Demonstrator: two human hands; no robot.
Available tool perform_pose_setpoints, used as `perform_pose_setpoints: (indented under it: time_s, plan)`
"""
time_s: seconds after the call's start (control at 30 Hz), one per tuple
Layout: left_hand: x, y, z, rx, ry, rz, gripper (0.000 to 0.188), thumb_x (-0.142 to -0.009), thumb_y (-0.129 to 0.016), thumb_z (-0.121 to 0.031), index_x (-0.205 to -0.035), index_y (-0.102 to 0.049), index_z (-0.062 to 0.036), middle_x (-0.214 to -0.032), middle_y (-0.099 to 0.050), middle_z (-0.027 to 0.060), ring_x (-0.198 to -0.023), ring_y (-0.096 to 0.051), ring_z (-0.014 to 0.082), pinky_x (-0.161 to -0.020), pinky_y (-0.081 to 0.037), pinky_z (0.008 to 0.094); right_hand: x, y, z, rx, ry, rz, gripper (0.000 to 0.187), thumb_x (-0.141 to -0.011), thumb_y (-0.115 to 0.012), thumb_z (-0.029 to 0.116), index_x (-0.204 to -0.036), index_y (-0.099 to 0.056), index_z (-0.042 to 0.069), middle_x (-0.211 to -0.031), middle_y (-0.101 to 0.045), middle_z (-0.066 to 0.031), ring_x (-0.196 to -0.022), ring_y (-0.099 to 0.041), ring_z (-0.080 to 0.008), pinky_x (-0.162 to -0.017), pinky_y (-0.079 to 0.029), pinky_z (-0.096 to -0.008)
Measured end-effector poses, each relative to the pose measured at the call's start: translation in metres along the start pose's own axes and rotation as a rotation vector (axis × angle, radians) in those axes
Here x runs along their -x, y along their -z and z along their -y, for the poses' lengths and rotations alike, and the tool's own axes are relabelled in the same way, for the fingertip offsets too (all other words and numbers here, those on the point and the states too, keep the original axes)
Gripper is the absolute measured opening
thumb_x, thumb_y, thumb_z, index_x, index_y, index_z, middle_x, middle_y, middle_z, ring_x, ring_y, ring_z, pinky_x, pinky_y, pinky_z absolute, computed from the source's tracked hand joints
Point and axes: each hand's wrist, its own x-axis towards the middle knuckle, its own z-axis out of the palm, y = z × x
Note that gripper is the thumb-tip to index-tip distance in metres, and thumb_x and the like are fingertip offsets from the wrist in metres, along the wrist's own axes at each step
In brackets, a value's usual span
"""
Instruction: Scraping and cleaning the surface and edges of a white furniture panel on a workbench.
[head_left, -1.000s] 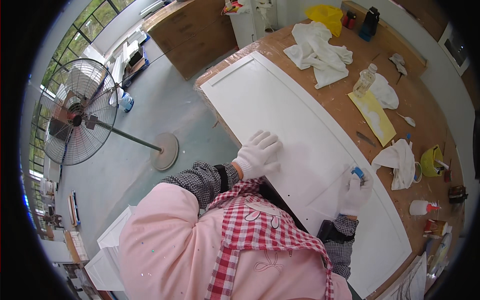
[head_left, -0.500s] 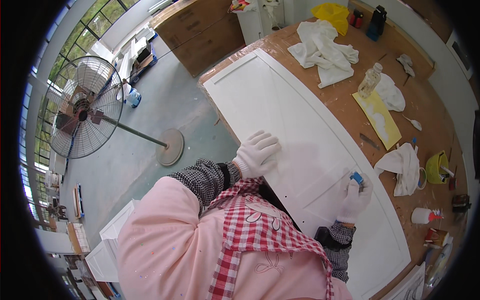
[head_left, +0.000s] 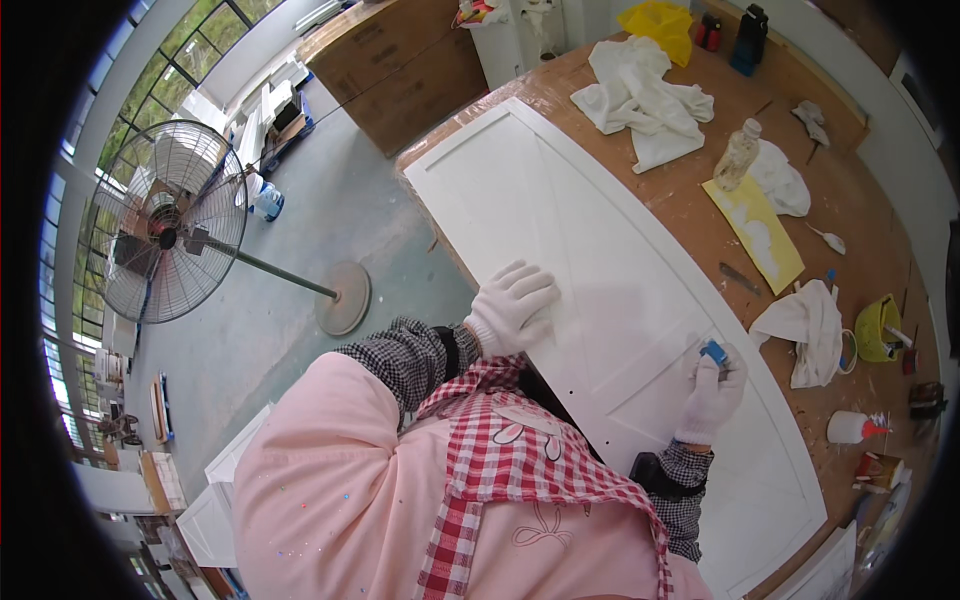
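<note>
A long white panel [head_left: 500, 190] with raised edge strips and slanting lines lies along the near side of the workbench. My left hand [head_left: 513, 305], in a white knit glove, rests flat on its near edge with the fingers stretched out. Toward the panel's far right side, my gloved right hand [head_left: 713, 395] pinches a small blue block [head_left: 713, 352] close to the surface, by a slanting line. What the block is exactly cannot be made out. Two small dark holes show in the panel between my hands.
On the brown-covered workbench [head_left: 690, 190] are white cloths [head_left: 645, 100], a clear bottle [head_left: 738, 155], a yellow sheet [head_left: 760, 235] with white paste, a yellow-green bucket [head_left: 877, 328] and a white squeeze bottle [head_left: 847, 427]. A tall fan [head_left: 165, 235] stands on the floor at left.
The view has shifted very slightly. Both hands stay almost where they were, the left flat on the panel and the right still pinching the blue block.
</note>
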Motion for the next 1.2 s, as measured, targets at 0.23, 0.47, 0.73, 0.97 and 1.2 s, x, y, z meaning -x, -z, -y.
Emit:
perform_pose_setpoints:
  time_s: [0.23,0.47,0.73,0.97,1.2]
  plan:
    - [-0.003,0.002,-0.001,0.026,0.014,0.023,0.044,-0.068,-0.072,-0.019,-0.108,-0.067,-0.0017,-0.116,-0.064,0.0163,-0.11,-0.061,0.0368,-0.099,-0.049,0.0493,0.001,-0.005,0.003,-0.013,-0.043,-0.051,0.021,-0.094,-0.063,0.003,-0.114,-0.059,0.002,-0.094,-0.059,0.0009,-0.078,-0.052,-0.0049,-0.074,-0.045,-0.0201]
    - [-0.006,0.0,0.0,0.034,0.009,0.031,0.044,-0.067,-0.072,-0.018,-0.108,-0.066,-0.0015,-0.115,-0.064,0.0158,-0.108,-0.061,0.0375,-0.097,-0.05,0.0487,0.0,0.0,0.003,-0.034,-0.046,-0.02,0.022,-0.094,-0.064,0.004,-0.116,-0.06,0.002,-0.092,-0.058,0.0025,-0.078,-0.051,-0.0046,-0.073,-0.045,-0.0199]
    - [-0.022,0.002,-0.004,-0.007,0.215,0.291,0.047,-0.079,-0.069,-0.025,-0.122,-0.064,-0.0094,-0.131,-0.06,0.0127,-0.118,-0.057,0.0353,-0.105,-0.045,0.0483,-0.001,-0.004,0.004,-0.208,-0.069,-0.099,0.023,-0.095,-0.064,0.006,-0.117,-0.058,0.002,-0.096,-0.061,-0.0021,-0.077,-0.053,-0.0082,-0.07,-0.047,-0.0231]
    - [-0.114,-0.013,0.0,0.19,0.253,0.413,0.048,-0.091,-0.062,-0.036,-0.131,-0.061,-0.0101,-0.14,-0.056,0.0141,-0.13,-0.051,0.0364,-0.109,-0.043,0.0453,0.042,0.027,0.047,-0.205,-0.153,-0.119,0.013,-0.097,-0.055,0.007,-0.109,-0.057,0.004,-0.091,-0.058,-0.0015,-0.074,-0.052,-0.0082,-0.066,-0.046,-0.023]
    - [-0.195,-0.068,-0.013,0.038,0.066,0.654,0.055,-0.09,-0.058,-0.045,-0.135,-0.06,-0.0121,-0.138,-0.058,0.015,-0.13,-0.052,0.0348,-0.109,-0.041,0.0448,0.156,0.105,0.068,-0.419,-0.689,-0.121,0.018,-0.095,-0.053,0.02,-0.094,-0.061,0.003,-0.078,-0.057,-0.003,-0.063,-0.052,-0.0094,-0.05,-0.043,-0.0249]
